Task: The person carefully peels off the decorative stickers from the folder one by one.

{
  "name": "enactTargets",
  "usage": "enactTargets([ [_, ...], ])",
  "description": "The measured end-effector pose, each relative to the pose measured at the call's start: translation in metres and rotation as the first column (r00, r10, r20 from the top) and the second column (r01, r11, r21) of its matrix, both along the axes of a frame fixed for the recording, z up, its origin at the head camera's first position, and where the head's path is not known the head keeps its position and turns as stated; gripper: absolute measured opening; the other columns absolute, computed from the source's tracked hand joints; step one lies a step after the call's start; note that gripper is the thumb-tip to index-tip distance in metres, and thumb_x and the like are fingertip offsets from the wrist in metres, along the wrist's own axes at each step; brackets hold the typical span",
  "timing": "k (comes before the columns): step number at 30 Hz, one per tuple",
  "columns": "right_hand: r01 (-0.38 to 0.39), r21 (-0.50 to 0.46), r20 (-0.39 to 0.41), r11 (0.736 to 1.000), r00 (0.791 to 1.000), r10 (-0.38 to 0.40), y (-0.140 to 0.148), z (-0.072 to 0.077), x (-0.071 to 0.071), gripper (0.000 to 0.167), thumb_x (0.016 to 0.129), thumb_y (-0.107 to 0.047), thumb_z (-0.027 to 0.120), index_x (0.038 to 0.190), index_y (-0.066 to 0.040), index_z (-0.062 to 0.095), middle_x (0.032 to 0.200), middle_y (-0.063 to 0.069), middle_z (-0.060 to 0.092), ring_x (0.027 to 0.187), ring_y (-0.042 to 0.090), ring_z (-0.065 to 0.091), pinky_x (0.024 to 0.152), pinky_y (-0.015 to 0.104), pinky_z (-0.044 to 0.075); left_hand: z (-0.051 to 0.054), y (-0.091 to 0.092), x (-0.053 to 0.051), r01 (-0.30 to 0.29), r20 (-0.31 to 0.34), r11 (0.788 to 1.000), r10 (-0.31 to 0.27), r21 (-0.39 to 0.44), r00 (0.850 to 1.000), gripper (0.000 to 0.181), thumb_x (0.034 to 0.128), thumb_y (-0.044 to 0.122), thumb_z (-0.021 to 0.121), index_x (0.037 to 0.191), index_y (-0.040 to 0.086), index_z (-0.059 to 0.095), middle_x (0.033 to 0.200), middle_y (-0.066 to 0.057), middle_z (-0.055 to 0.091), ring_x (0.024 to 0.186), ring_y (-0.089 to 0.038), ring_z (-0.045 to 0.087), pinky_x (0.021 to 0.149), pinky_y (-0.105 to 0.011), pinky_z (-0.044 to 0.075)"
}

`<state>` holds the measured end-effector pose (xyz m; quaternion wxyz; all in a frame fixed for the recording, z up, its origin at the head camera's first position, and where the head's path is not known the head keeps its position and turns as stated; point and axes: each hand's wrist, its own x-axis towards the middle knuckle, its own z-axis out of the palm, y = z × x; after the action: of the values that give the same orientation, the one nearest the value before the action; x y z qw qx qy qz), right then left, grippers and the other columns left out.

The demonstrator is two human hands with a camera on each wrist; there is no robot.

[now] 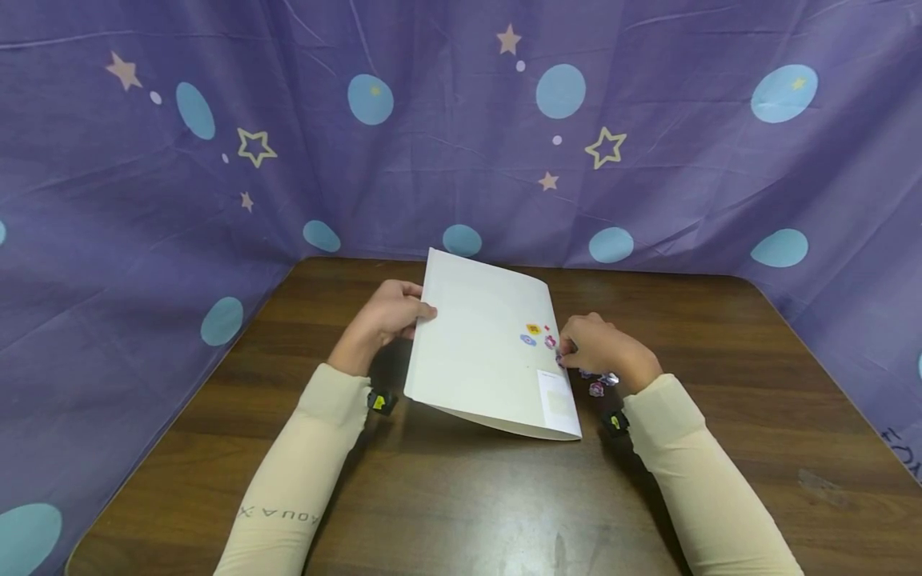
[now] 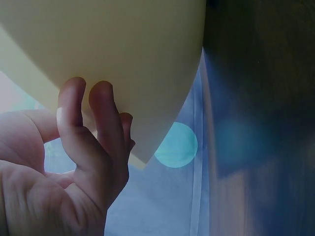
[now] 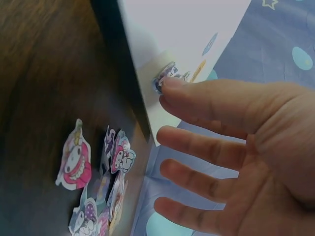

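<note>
A white folder (image 1: 479, 344) is held tilted above the table, its near edge bowed. My left hand (image 1: 389, 310) grips its left edge, thumb on the front; in the left wrist view the other fingers (image 2: 102, 105) lie against the back. At the right edge, my right hand (image 1: 605, 350) pinches a small cartoon sticker (image 3: 166, 73) between thumb and index finger, against the folder's surface. The other fingers are spread apart. Stuck nearby on the front are a yellow sticker (image 1: 533, 329), a blue sticker (image 1: 528, 340) and a pink sticker (image 1: 551, 342).
Several loose cartoon stickers (image 3: 76, 164) lie on the wooden table (image 1: 497, 496) below the right hand. A printed label (image 1: 557, 400) is on the folder's lower right corner. A purple curtain (image 1: 461, 176) with stars and blue dots hangs behind the table and at its sides.
</note>
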<state>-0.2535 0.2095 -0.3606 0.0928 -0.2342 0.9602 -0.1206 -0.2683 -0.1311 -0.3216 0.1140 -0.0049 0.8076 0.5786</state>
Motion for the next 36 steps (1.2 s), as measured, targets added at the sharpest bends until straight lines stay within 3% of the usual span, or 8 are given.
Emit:
enactTargets([
  [5,-0.017,-0.026,0.019,1.000,1.000,0.018,0.001,0.002,0.001,0.025,0.092,-0.014,0.077,0.071,-0.016,0.064,0.074,-0.003,0.058,0.072,0.017,0.053,0.061,0.030,0.043,0.001,0.000,0.000,-0.004,0.007,1.000,0.004,0.010,1.000,0.040,0.0924,-0.002,0.065,0.129,-0.011,0.055,0.107,-0.022,0.063,0.069,-0.019,0.067,0.054,-0.027,0.056],
  [14,-0.025,-0.021,0.012,0.999,1.000,0.026,0.009,0.006,-0.001,0.012,0.091,-0.013,0.075,0.079,-0.012,0.072,0.081,0.001,0.065,0.073,0.018,0.057,0.061,0.030,0.049,0.002,0.000,0.000,-0.008,0.010,1.000,0.008,0.012,1.000,0.039,0.0927,-0.002,0.066,0.130,-0.011,0.055,0.109,-0.023,0.063,0.072,-0.021,0.069,0.057,-0.030,0.059],
  [20,0.021,-0.018,0.046,1.000,0.999,-0.020,0.019,0.011,0.002,0.014,0.092,-0.015,0.074,0.079,-0.011,0.072,0.076,0.000,0.063,0.066,0.017,0.057,0.054,0.030,0.048,0.001,-0.001,-0.001,-0.001,0.007,1.000,0.001,0.013,1.000,0.041,0.0930,-0.001,0.065,0.131,-0.012,0.055,0.108,-0.022,0.064,0.071,-0.019,0.068,0.057,-0.029,0.058],
  [27,0.119,0.060,0.069,0.991,0.990,-0.123,0.026,0.013,0.002,0.021,0.092,-0.013,0.068,0.071,-0.013,0.065,0.069,0.001,0.059,0.058,0.017,0.058,0.055,0.033,0.044,0.000,-0.001,0.000,-0.004,0.005,1.000,0.004,0.016,1.000,0.039,0.0926,-0.002,0.065,0.129,-0.012,0.056,0.107,-0.023,0.063,0.069,-0.020,0.067,0.055,-0.027,0.057],
  [31,0.135,0.083,0.062,0.987,0.988,-0.141,0.028,0.012,0.001,0.025,0.090,-0.012,0.067,0.066,-0.016,0.060,0.068,0.002,0.058,0.062,0.020,0.056,0.058,0.036,0.042,0.000,0.000,0.000,-0.002,0.003,1.000,0.001,0.016,1.000,0.040,0.0926,-0.002,0.065,0.130,-0.012,0.056,0.107,-0.023,0.063,0.069,-0.019,0.067,0.054,-0.027,0.057],
  [36,0.137,0.091,0.028,0.986,0.990,-0.140,0.029,0.010,-0.001,0.017,0.091,-0.016,0.069,0.074,-0.016,0.067,0.073,0.001,0.062,0.074,0.026,0.057,0.063,0.041,0.044,0.001,0.000,0.000,-0.004,0.004,1.000,0.004,0.014,1.000,0.040,0.0924,-0.001,0.066,0.129,-0.011,0.056,0.107,-0.022,0.063,0.070,-0.020,0.068,0.055,-0.028,0.057],
])
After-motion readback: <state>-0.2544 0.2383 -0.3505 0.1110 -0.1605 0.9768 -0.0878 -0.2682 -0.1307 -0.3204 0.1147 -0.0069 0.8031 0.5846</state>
